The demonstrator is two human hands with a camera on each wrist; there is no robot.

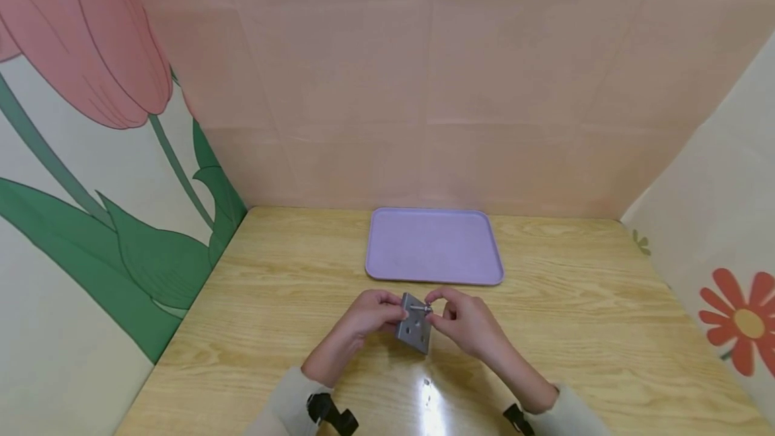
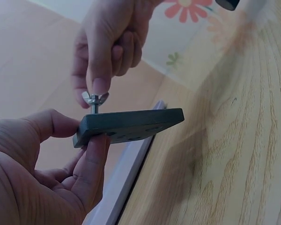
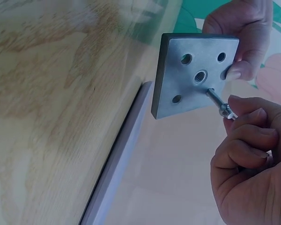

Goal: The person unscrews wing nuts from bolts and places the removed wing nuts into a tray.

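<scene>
Flowered panels (image 1: 714,221) flank the bench (image 1: 242,342), where a lilac tray (image 1: 433,247) lies flat before the peach backdrop (image 1: 424,86). Nearer, above the bench, the left hand (image 1: 372,313) grips a holed metal plate (image 1: 414,334); the right hand (image 1: 469,321) pinches a winged bolt (image 3: 215,97), its end meeting the plate's face.

Purple rectangular tray (image 1: 434,245) lay at the back

It was on the wood-grain surface (image 1: 272,274), behind the square grey metal plate (image 1: 414,335); left of that was the left grip (image 1: 371,313), right of it the silver metal wing screw (image 3: 216,98), then the right grip (image 1: 469,321).
</scene>
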